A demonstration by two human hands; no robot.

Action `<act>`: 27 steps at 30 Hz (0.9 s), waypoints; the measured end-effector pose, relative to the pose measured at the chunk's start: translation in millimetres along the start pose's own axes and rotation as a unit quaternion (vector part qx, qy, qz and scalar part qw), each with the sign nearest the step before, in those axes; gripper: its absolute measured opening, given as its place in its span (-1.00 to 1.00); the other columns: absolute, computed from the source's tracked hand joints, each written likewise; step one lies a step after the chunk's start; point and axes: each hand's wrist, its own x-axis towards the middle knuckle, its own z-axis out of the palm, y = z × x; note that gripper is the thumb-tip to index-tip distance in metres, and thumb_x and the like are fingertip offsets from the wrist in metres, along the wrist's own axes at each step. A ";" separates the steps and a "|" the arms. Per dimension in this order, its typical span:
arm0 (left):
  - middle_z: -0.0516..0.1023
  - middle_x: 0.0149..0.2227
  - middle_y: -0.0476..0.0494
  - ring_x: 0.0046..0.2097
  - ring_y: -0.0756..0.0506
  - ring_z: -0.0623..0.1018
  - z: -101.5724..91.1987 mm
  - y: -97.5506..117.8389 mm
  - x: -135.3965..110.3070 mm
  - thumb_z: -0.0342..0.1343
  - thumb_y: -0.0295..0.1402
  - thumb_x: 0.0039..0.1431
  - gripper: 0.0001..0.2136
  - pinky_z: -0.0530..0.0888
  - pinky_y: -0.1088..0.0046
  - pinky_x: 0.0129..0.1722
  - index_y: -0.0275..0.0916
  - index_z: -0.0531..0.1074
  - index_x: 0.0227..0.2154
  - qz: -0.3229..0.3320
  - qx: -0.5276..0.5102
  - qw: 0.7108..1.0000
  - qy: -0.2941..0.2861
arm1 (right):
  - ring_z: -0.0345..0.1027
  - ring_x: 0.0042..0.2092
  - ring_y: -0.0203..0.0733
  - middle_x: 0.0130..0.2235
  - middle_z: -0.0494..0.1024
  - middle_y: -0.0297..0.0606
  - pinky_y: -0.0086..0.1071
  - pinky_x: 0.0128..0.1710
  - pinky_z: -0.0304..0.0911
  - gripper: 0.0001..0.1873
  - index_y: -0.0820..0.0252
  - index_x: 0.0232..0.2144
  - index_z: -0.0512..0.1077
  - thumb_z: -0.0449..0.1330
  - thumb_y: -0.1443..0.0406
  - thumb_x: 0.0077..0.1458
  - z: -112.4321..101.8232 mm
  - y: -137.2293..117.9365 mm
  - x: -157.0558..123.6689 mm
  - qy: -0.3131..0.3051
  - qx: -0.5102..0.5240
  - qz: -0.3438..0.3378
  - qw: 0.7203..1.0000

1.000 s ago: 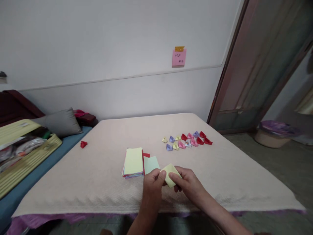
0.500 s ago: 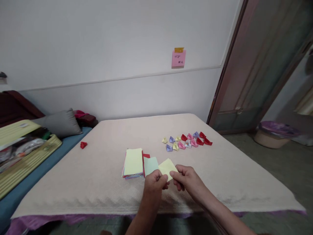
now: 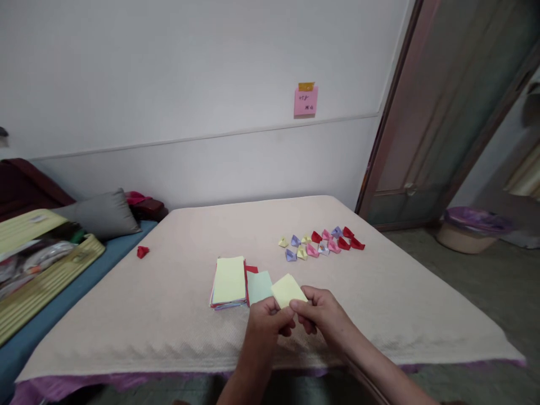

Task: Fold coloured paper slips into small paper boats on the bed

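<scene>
A folded square of pale yellow paper [image 3: 288, 289] is held up above the table's front part, one corner pointing away from me. My left hand [image 3: 270, 318] pinches its near left edge, thumb on top. On its near right edge my right hand [image 3: 318, 309] is closed, with the thumb pressed beside the left thumb. Just beyond my left hand lies a light green sheet [image 3: 259, 285], partly covering some red paper [image 3: 252, 269]. To its left sits a stack of coloured paper [image 3: 230, 280], with pale yellow uppermost.
Small folded paper boats [image 3: 312, 250] in yellow, purple, pink and red stand in two rows at the back right. One red folded piece [image 3: 142, 251] lies far left on the cloth-covered table [image 3: 169, 315]. A pink note [image 3: 305, 102] is taped to the wall.
My right thumb has slid left along the yellow paper's near edge, closer to my left thumb. Both hands still hold the paper. The view has shifted slightly.
</scene>
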 end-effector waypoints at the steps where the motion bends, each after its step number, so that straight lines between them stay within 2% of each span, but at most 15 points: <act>1: 0.40 -0.65 -0.03 -0.61 0.06 0.30 -0.9 0.0 0.1 0.21 -0.29 -0.11 -0.80 0.19 0.53 -0.58 -0.35 0.42 -0.60 -0.006 -0.007 1.000 -0.004 | 0.07 -0.68 -0.42 -0.70 0.31 -0.45 -0.53 -0.70 -0.09 -0.72 0.22 -0.63 0.28 0.23 0.16 -0.11 -0.1 0.2 -0.3 0.003 0.002 0.003 1.000; 5: 0.41 -0.66 -0.03 -0.62 0.06 0.31 -3.3 2.8 -0.1 0.24 -0.25 -0.15 -0.77 0.19 0.53 -0.58 -0.34 0.42 -0.62 -0.009 -0.009 1.000 -0.012 | 0.08 -0.70 -0.43 -0.71 0.32 -0.44 -0.53 -0.71 -0.10 -0.70 0.23 -0.64 0.29 0.21 0.15 -0.09 -1.7 1.2 -1.5 0.013 0.019 0.014 1.000; 9: 0.43 -0.65 -0.03 -0.61 0.06 0.32 -8.4 5.8 1.8 0.24 -0.26 -0.13 -0.75 0.19 0.54 -0.57 -0.31 0.34 -0.65 0.001 0.002 1.000 0.011 | 0.23 -0.68 -0.39 -0.64 0.44 -0.33 -0.53 -0.71 -0.06 -0.63 0.28 -0.61 0.35 0.15 0.08 0.01 -6.7 -1.0 -2.3 -0.023 0.033 0.031 0.999; 11: 0.41 -0.66 -0.02 -0.61 0.07 0.31 -10.9 7.4 3.1 0.23 -0.25 -0.11 -0.73 0.17 0.56 -0.57 -0.31 0.32 -0.66 0.005 -0.009 1.000 0.020 | 0.25 -0.67 -0.37 -0.62 0.46 -0.28 -0.53 -0.70 -0.06 -0.57 0.32 -0.54 0.40 0.12 0.03 0.03 -10.8 -5.2 -2.2 -0.044 0.034 0.037 0.998; 13: 0.39 -0.65 -0.01 -0.60 0.08 0.31 -12.3 9.7 3.1 0.21 -0.25 -0.06 -0.74 0.18 0.57 -0.57 -0.31 0.33 -0.65 0.012 -0.043 0.999 0.010 | 0.24 -0.67 -0.37 -0.63 0.46 -0.26 -0.51 -0.69 -0.04 -0.53 0.35 -0.50 0.43 0.08 0.00 0.05 -15.9 -11.2 -1.4 -0.040 0.044 0.030 0.998; 15: 0.39 -0.62 -0.01 -0.59 0.08 0.32 -12.1 12.5 1.4 0.18 -0.28 -0.03 -0.77 0.20 0.57 -0.55 -0.31 0.33 -0.63 0.006 -0.092 0.995 -0.027 | 0.23 -0.64 -0.37 -0.59 0.47 -0.26 -0.50 -0.65 0.02 -0.57 0.34 -0.46 0.44 0.11 0.03 0.04 -20.9 -17.3 -0.2 -0.004 0.062 0.002 0.998; 17: 0.39 -0.60 -0.03 -0.59 0.08 0.32 -10.9 14.8 -1.6 0.17 -0.31 -0.02 -0.79 0.22 0.56 -0.55 -0.31 0.32 -0.61 -0.016 -0.139 0.987 -0.081 | 0.28 -0.53 -0.35 -0.44 0.51 -0.26 -0.49 -0.54 0.13 -0.71 0.29 -0.34 0.45 0.22 0.15 -0.03 -24.2 -21.7 0.4 0.027 0.071 -0.034 0.997; 20: 0.38 -0.62 -0.06 -0.62 0.07 0.31 -8.1 15.2 -6.4 0.13 -0.32 0.01 -0.80 0.20 0.56 -0.58 -0.32 0.34 -0.59 -0.052 -0.179 0.970 -0.157 | 0.34 -0.35 -0.27 -0.30 0.50 -0.31 -0.45 -0.37 0.21 -0.63 0.14 -0.17 0.41 0.29 0.31 -0.12 -23.4 -23.6 -1.6 -0.003 0.069 -0.052 0.996; 22: 0.35 -0.65 -0.05 -0.63 0.07 0.29 -5.7 13.7 -8.8 0.11 -0.32 0.02 -0.82 0.18 0.56 -0.60 -0.34 0.36 -0.57 -0.077 -0.199 0.960 -0.179 | 0.34 -0.27 -0.22 -0.28 0.48 -0.30 -0.42 -0.31 0.22 -0.66 0.12 -0.21 0.45 0.29 0.34 -0.13 -20.5 -23.2 -4.2 -0.038 0.069 -0.061 0.995; 25: 0.29 -0.68 0.00 -0.65 0.07 0.25 -1.6 11.7 -11.2 0.09 -0.33 0.01 -0.85 0.19 0.55 -0.61 -0.33 0.37 -0.54 -0.123 -0.234 0.948 -0.179 | 0.30 -0.18 -0.17 -0.22 0.46 -0.24 -0.41 -0.26 0.20 -0.88 0.19 -0.44 0.52 0.32 0.34 -0.16 -18.1 -22.7 -6.5 -0.061 0.055 -0.107 0.991; 27: 0.27 -0.67 0.01 -0.64 0.07 0.25 1.1 11.4 -11.6 0.07 -0.32 0.02 -0.84 0.21 0.54 -0.61 -0.32 0.36 -0.55 -0.145 -0.245 0.942 -0.176 | 0.31 -0.25 -0.21 -0.29 0.47 -0.24 -0.42 -0.29 0.19 -0.93 0.23 -0.51 0.51 0.31 0.33 -0.14 -19.2 -22.5 -5.9 -0.070 0.048 -0.127 0.988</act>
